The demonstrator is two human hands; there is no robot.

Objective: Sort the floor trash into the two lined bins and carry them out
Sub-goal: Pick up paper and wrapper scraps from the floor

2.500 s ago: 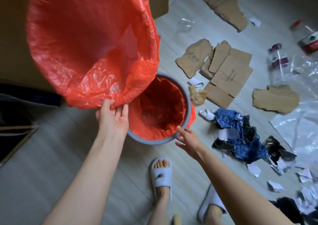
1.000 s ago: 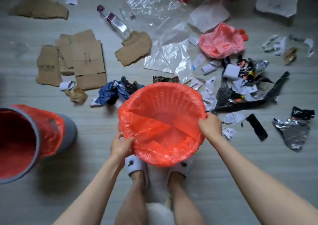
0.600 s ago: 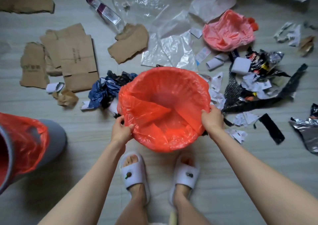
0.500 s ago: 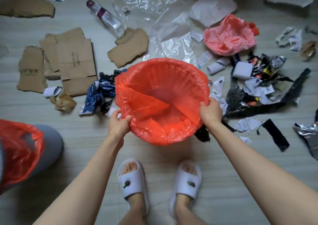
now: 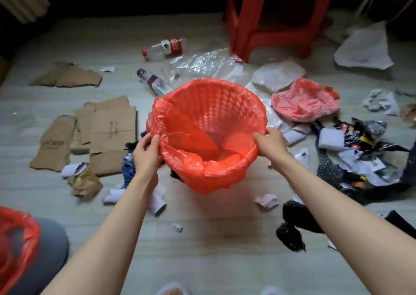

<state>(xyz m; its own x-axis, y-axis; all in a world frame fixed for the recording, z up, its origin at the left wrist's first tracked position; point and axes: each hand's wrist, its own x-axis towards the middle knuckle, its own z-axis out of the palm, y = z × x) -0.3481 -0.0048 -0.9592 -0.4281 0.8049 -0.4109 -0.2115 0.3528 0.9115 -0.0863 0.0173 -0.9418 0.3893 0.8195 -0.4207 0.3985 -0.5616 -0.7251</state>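
Note:
A mesh basket bin lined with a red bag point(image 5: 209, 119) is in the middle of the view, tilted toward me, just above or on the floor. My left hand point(image 5: 147, 152) grips its near-left rim and my right hand point(image 5: 271, 142) grips its near-right rim. A grey bin with a red liner point(image 5: 27, 249) stands at the bottom left. Floor trash lies around: torn cardboard point(image 5: 108, 132), two plastic bottles point(image 5: 164, 46) point(image 5: 154, 82), clear film point(image 5: 202, 63), a pink bag point(image 5: 304, 101), black and foil wrappers point(image 5: 351, 155), paper scraps point(image 5: 266, 200).
A red plastic stool point(image 5: 270, 19) stands behind the trash at the back. A white sheet point(image 5: 364, 49) lies at the far right. A wall base runs along the top. Bare floor point(image 5: 213, 249) stretches between my arms, with my slippers at the bottom edge.
The red-lined basket has moved forward, away from my feet and further into the trash. The view has tilted up, showing the stool and the far bottle. Both hands still hold the rim.

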